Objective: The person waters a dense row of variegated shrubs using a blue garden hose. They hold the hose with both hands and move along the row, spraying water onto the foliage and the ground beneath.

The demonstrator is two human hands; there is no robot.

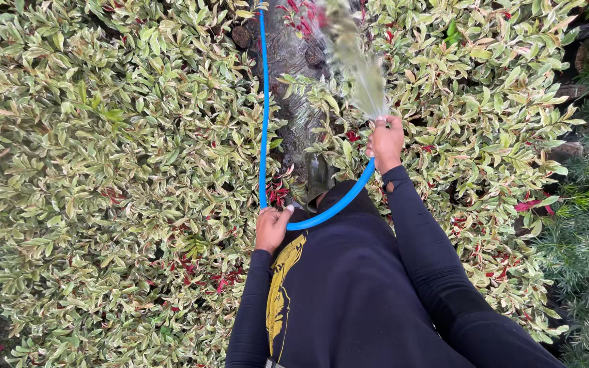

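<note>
While the right hand (386, 142) grips the blue hose (264, 123) end w/ thumb over the tip, water spray (359, 68) fanning up over variegated shrubs (103, 170), left hand (271, 228) is closed round the hose loop betw. both hands.

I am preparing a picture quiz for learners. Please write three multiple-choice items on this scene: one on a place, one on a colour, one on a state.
1. Where is the right hand?
A. at the hose's spraying end
B. in a pocket
C. on the ground

2. What colour is the hose?
A. green
B. blue
C. yellow

3. What state is the hose in?
A. coiled and dry
B. cut in two
C. spraying water

Answers: 1 A, water leaves beside its fingers; 2 B, plainly blue; 3 C, spray fans over the leafy shrubs, while the left hand grips the hose.
</note>
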